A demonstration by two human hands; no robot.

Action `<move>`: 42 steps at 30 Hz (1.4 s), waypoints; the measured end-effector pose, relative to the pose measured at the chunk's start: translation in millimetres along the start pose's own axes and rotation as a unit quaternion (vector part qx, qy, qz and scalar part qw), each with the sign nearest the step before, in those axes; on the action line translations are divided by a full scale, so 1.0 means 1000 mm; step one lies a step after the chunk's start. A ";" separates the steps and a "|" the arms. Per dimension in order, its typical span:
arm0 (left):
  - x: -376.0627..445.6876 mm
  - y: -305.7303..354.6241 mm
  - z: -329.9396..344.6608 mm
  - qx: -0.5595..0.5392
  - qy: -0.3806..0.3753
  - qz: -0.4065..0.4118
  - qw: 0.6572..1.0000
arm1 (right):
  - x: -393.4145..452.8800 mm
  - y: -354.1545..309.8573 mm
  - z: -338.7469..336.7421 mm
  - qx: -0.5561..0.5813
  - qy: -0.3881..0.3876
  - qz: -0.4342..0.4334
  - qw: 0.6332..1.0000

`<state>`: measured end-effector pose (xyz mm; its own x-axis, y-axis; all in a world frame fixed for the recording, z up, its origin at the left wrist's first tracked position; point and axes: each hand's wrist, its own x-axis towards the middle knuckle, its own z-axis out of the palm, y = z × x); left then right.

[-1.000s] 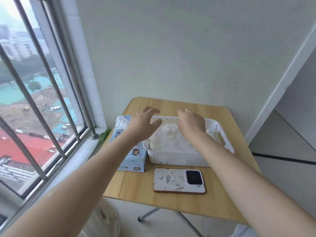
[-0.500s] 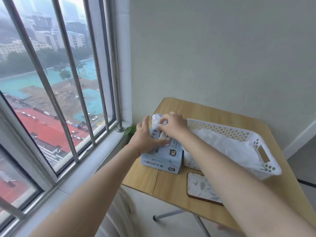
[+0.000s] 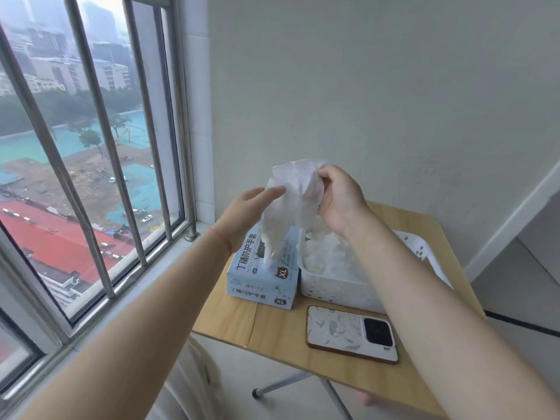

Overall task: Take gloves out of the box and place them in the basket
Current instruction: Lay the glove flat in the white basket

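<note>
1. One window point(image 3: 91, 177) with metal bars fills the left side, with its sill running down toward the bench corner.
2. One left hand point(image 3: 245, 212) is raised above the box; its fingers point(image 3: 269, 191) lie fairly straight and close together, the tips touching the left edge of the glove. Whether the thumb pinches it from behind I cannot tell.
3. One thin red string point(image 3: 222, 237) circles the left wrist.
4. One pale blue glove box point(image 3: 263, 280) marked XL stands on the bench point(image 3: 272, 331), near its left edge and touching the basket's left wall.
5. One white glove point(image 3: 291, 207) hangs in the air between both hands, its lower end trailing down to the box's top opening.
6. One right hand point(image 3: 341, 201) grips the glove's upper right part, fingers curled round it.
7. One white perforated basket point(image 3: 333, 291) sits just right of the box, holding a heap of white gloves point(image 3: 330, 256) too crumpled to count.
8. One phone point(image 3: 351, 334) in a patterned case lies face down in front of the basket, near the bench's front edge.
</note>
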<state>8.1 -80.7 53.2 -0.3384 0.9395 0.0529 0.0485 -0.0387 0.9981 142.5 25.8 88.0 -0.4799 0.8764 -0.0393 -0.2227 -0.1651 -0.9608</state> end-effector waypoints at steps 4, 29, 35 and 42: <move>-0.003 0.019 0.013 -0.057 -0.035 -0.005 0.998 | -0.018 -0.012 -0.012 0.035 -0.040 -0.006 0.999; -0.017 -0.003 0.034 0.099 -0.225 -0.080 0.966 | -0.047 -0.040 -0.073 -0.378 -0.084 0.005 0.922; -0.010 -0.010 0.012 0.191 -0.202 -0.129 0.952 | -0.030 -0.025 -0.068 -0.346 0.027 -0.028 0.937; 0.034 -0.009 0.019 0.090 -0.032 -0.128 0.987 | -0.016 -0.008 -0.086 -0.386 0.102 0.012 0.917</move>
<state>13.7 -41.6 45.1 -0.3017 0.9304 -0.2084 0.1377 0.2588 0.9561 224.3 52.1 72.9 -0.2913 0.9559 -0.0372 0.4894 0.1155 -0.8644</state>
